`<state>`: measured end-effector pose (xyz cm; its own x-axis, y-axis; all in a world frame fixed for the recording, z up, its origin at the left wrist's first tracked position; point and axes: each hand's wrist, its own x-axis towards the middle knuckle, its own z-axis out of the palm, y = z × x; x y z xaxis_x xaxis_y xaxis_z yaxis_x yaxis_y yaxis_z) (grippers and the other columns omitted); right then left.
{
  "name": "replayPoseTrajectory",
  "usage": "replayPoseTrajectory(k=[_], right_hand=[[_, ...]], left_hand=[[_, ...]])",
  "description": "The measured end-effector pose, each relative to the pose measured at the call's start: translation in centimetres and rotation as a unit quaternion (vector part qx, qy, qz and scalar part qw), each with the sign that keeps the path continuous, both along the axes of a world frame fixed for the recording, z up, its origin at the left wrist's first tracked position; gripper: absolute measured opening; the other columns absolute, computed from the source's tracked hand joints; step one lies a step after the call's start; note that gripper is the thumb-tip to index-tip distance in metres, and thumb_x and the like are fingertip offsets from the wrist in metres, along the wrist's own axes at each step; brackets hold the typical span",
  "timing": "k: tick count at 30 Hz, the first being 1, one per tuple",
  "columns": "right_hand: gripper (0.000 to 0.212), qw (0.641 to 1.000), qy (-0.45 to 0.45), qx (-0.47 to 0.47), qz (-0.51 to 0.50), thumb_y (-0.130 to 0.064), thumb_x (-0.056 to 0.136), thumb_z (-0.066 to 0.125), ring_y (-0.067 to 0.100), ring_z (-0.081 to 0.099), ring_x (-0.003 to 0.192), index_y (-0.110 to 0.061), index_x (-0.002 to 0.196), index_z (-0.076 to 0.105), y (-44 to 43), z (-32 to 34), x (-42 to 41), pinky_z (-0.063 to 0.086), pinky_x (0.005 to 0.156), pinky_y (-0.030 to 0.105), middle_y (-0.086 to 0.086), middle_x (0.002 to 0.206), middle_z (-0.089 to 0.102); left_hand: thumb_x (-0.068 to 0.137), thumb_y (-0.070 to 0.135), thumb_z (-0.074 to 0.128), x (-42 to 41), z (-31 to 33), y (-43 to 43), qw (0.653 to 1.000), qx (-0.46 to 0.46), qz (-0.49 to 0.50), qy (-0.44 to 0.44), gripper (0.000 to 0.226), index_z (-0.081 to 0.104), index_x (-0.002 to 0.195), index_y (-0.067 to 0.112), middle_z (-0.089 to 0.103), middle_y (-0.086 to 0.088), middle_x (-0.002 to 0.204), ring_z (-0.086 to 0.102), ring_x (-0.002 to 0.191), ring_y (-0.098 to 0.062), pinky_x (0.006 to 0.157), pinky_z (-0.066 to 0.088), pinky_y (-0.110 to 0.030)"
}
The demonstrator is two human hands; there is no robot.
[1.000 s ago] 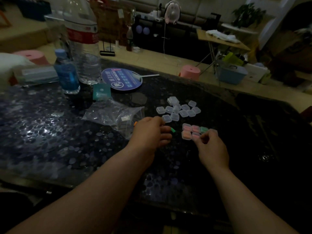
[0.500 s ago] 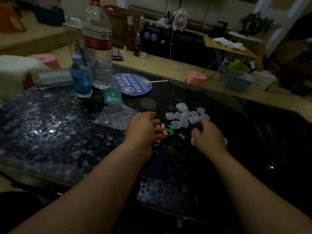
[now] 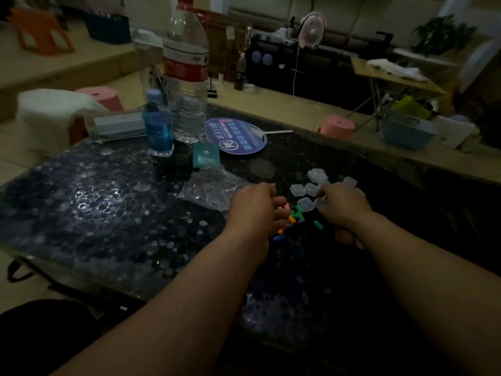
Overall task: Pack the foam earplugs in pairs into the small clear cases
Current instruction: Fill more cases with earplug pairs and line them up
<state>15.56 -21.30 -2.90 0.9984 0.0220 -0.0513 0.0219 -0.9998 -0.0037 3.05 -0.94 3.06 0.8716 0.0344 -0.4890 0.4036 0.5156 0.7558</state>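
head view: on the dark table (image 3: 108, 213) the left hand (image 3: 254, 210) curls its fingers over a loose pile of coloured foam earplugs (image 3: 298, 212); whether it grips one i cannot tell. the right hand (image 3: 343, 208) pinches a small clear case (image 3: 321, 201), close to the other clear cases (image 3: 311, 189) lying just behind the pile.
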Motion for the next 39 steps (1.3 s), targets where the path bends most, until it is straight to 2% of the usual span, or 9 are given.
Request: replayPoseTrajectory(k=[3,8,11,15,19,24,30,34,39], right_hand=[[0.035,0.999,0.028,0.032,-0.013,-0.041,0.097,0.062,0.034,0.067,0.114,-0.026,0.129,0.063,-0.1,-0.1,0.2,0.058,0.094,0.047,0.011,0.130,0.067],[0.044,0.989,-0.009,0.147,-0.035,-0.030,0.099,0.067,0.026,0.066,0.106,-0.021,0.141,0.060,0.9,2.3,-3.6,0.053,0.086,0.037,0.005,0.120,0.068],[0.042,0.950,-0.044,0.310,-0.015,-0.026,0.097,0.072,0.005,0.061,0.092,-0.023,0.138,0.064,1.9,3.7,-7.6,0.049,0.076,0.027,-0.008,0.107,0.063],[0.025,0.884,-0.033,0.465,0.018,-0.029,0.099,0.074,-0.006,0.066,0.093,-0.033,0.122,0.066,3.3,5.2,-14.0,0.048,0.071,0.003,-0.015,0.106,0.070],[0.023,0.850,-0.030,0.523,0.054,-0.030,0.099,0.074,0.000,0.073,0.096,-0.039,0.119,0.066,4.2,5.7,-18.0,0.060,0.074,0.020,-0.014,0.105,0.076],[0.030,0.819,0.001,0.571,0.058,-0.011,0.099,0.074,0.004,0.075,0.099,-0.034,0.117,0.069,4.2,4.6,-19.6,0.060,0.079,0.021,-0.014,0.108,0.078],[0.024,0.655,0.139,0.733,-0.120,-0.022,0.104,0.064,0.026,0.078,0.099,-0.009,0.122,0.072,4.6,3.6,-18.5,0.062,0.082,0.038,0.016,0.112,0.080],[0.023,0.648,0.177,0.728,-0.136,-0.018,0.100,0.067,0.026,0.078,0.096,-0.005,0.119,0.072,4.0,4.0,-18.0,0.064,0.074,0.033,0.018,0.110,0.079],[0.008,0.666,0.187,0.711,-0.126,-0.012,0.097,0.069,0.018,0.079,0.082,-0.007,0.103,0.069,3.8,4.1,-18.1,0.061,0.065,0.027,0.010,0.091,0.079]], left_hand=[[0.099,0.010,0.042,0.0,-0.1,0.2,1.000,-0.004,-0.016,-0.010,0.013,0.053,0.106,0.014,0.048,-0.009,0.101,0.045,0.082,-0.024,0.058,0.039,-0.028],[0.098,0.011,0.041,-0.3,-0.1,0.1,0.997,0.037,-0.063,-0.011,0.010,0.051,0.100,0.013,0.053,-0.013,0.095,0.049,0.067,-0.021,0.055,0.039,-0.029],[0.101,0.013,0.046,-0.8,-0.3,0.3,0.993,0.065,-0.102,-0.012,0.012,0.056,0.107,0.008,0.057,-0.011,0.084,0.052,0.060,-0.018,0.056,0.046,-0.029],[0.101,0.035,0.058,-2.4,0.0,0.5,0.977,0.087,-0.194,-0.005,0.029,0.066,0.116,0.011,0.073,-0.013,0.099,0.074,0.083,-0.026,0.078,0.063,-0.041],[0.103,0.030,0.055,-4.5,1.0,0.7,0.962,0.087,-0.256,-0.036,0.032,0.062,0.126,0.008,0.071,-0.024,0.120,0.071,0.110,-0.035,0.088,0.061,-0.040],[0.100,0.019,0.062,-5.7,0.2,1.5,0.959,0.095,-0.260,-0.065,0.027,0.060,0.122,0.004,0.071,-0.021,0.106,0.072,0.090,-0.027,0.075,0.063,-0.033],[0.094,0.016,0.071,-4.8,-0.7,1.7,0.952,0.152,-0.252,-0.086,0.028,0.061,0.120,0.011,0.074,-0.020,0.104,0.074,0.085,-0.030,0.072,0.063,-0.034],[0.096,0.013,0.068,-4.5,-1.2,1.4,0.937,0.171,-0.289,-0.094,0.031,0.065,0.126,0.019,0.073,-0.022,0.111,0.075,0.087,-0.028,0.072,0.062,-0.031],[0.095,0.009,0.070,-4.9,-1.6,1.5,0.926,0.175,-0.319,-0.102,0.034,0.067,0.127,0.020,0.074,-0.018,0.111,0.074,0.095,-0.032,0.079,0.064,-0.035]])
